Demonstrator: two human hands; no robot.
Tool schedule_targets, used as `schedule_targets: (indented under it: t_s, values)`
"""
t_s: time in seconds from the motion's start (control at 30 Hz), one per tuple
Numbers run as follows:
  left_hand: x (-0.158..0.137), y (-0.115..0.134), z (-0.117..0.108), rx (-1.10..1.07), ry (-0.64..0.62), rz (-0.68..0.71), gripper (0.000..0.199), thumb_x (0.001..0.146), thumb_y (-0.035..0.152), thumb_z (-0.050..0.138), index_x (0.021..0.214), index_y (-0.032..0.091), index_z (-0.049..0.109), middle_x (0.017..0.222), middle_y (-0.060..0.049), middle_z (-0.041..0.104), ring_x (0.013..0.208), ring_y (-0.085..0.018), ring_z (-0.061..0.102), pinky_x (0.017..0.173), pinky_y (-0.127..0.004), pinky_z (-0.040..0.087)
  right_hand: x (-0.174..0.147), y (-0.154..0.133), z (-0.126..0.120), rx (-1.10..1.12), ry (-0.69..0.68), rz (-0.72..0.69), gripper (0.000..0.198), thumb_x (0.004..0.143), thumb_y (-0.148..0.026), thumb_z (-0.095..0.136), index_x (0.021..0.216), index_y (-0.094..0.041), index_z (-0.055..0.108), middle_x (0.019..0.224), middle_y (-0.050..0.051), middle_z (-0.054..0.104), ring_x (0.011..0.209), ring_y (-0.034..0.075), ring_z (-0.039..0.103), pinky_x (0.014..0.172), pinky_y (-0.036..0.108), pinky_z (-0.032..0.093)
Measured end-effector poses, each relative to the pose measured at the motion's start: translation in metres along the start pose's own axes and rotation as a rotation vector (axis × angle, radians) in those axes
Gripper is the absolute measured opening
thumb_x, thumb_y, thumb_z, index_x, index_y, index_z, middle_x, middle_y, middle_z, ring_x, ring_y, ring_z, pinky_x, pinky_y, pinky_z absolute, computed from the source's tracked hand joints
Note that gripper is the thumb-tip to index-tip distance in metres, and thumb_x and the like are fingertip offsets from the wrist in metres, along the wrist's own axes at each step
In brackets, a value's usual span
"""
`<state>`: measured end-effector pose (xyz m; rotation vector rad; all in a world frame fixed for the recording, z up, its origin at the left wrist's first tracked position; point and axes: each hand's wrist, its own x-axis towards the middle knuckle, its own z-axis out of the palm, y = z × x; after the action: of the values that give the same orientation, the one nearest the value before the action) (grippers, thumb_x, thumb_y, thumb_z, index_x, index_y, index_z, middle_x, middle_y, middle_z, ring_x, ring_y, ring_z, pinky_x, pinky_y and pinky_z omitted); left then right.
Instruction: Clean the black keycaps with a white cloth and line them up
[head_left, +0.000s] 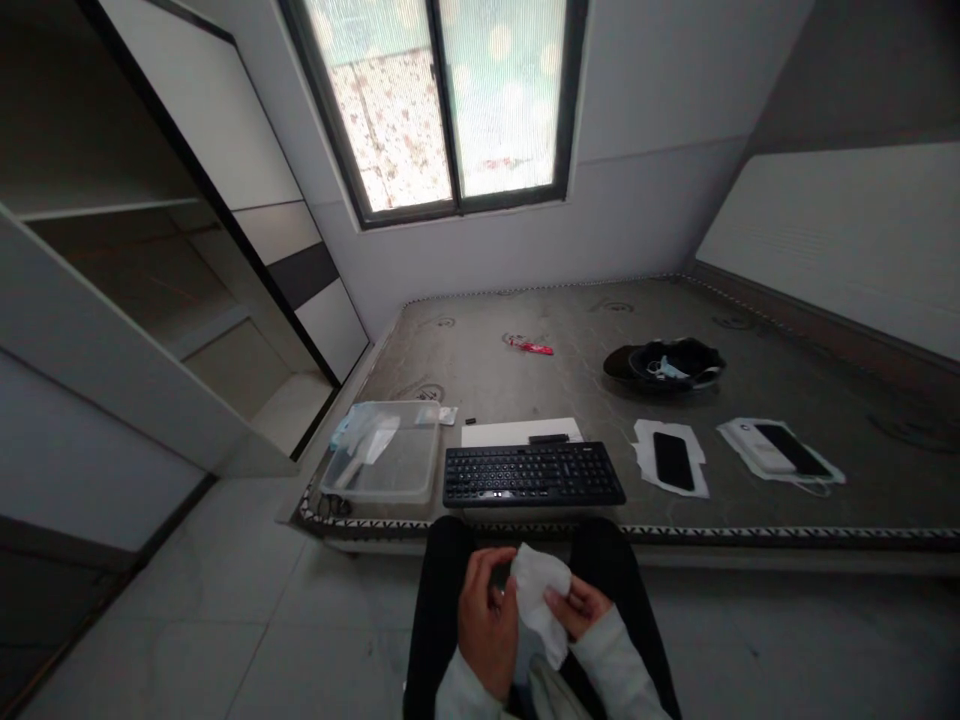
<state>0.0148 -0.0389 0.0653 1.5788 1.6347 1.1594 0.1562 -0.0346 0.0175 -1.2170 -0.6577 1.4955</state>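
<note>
Above my lap, my right hand [579, 606] pinches a crumpled white tissue [541, 580] that hangs down between my knees. My left hand [487, 618] is beside it, fingers curved and thumb apart, with the fingertips at the tissue's left edge. I see nothing held in the left hand. Just beyond my knees, a black keyboard [532, 474] lies along the front edge of the mattress. Behind the keyboard is a white sheet [495, 433] with a small dark bar-shaped object [549, 438] on it.
A clear plastic box [397, 482] sits left of the keyboard. To the right, a phone [673, 461] and another dark flat device [791, 449] rest on white sheets. A dark cap [664, 365] and a red packet [531, 347] lie farther back on the mattress [465, 350].
</note>
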Motion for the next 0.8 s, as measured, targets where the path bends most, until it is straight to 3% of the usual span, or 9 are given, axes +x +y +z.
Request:
schedule_targets:
  t_s: [0.1,0.27,0.47,0.57,0.7,0.8]
  values:
    - [0.002,0.004,-0.011,0.097,0.013,0.142,0.021,0.086,0.022,0.048,0.095,0.019,0.067,0.095,-0.008,0.060,0.063,-0.012,0.058,0.059,-0.023,0.050,0.000,-0.003,-0.003,-0.010,-0.006,0.040,0.058,0.045,-0.059,0.082,0.082,-0.014,0.076,0.072,0.015,0.077,0.076,0.036,0.072,0.070,0.045,0.058]
    - [0.007,0.006,-0.020,0.239,-0.198,0.312,0.022,0.083,0.020,0.055,0.098,0.024,0.070,0.093,-0.005,0.062,0.070,-0.013,0.063,0.067,-0.023,0.051,0.000,-0.006,-0.001,0.030,-0.083,0.073,0.053,0.049,-0.056,0.082,0.083,-0.015,0.077,0.072,0.014,0.077,0.070,0.033,0.073,0.067,0.041,0.059]
    - [0.010,-0.002,-0.017,0.233,-0.351,0.319,0.026,0.082,0.020,0.058,0.103,0.029,0.071,0.096,-0.004,0.068,0.083,-0.016,0.066,0.073,-0.022,0.052,-0.005,-0.005,0.003,0.008,-0.126,0.062,0.049,0.054,-0.054,0.081,0.084,-0.014,0.078,0.072,0.013,0.077,0.067,0.029,0.072,0.058,0.034,0.057]
    - [0.009,-0.004,-0.017,0.184,-0.383,0.325,0.027,0.082,0.025,0.059,0.106,0.030,0.071,0.095,-0.004,0.070,0.079,-0.015,0.067,0.070,-0.022,0.052,-0.003,-0.004,-0.001,-0.020,-0.087,0.073,0.047,0.050,-0.052,0.083,0.079,-0.014,0.078,0.069,0.012,0.076,0.064,0.027,0.071,0.057,0.033,0.057]
    - [0.010,-0.004,-0.016,0.148,-0.347,0.324,0.017,0.080,0.024,0.061,0.090,0.024,0.075,0.087,-0.005,0.073,0.072,-0.015,0.067,0.064,-0.021,0.051,0.002,-0.001,-0.005,-0.064,-0.021,0.074,0.043,0.046,-0.049,0.086,0.067,-0.014,0.075,0.065,0.011,0.076,0.061,0.026,0.071,0.057,0.032,0.057]
    - [0.010,-0.002,-0.014,0.082,-0.276,0.291,0.014,0.078,0.020,0.062,0.082,0.022,0.075,0.080,-0.005,0.072,0.066,-0.014,0.065,0.058,-0.019,0.049,0.004,0.000,-0.005,-0.003,-0.021,0.091,0.045,0.048,-0.050,0.085,0.073,-0.014,0.076,0.070,0.012,0.077,0.064,0.026,0.072,0.062,0.033,0.057]
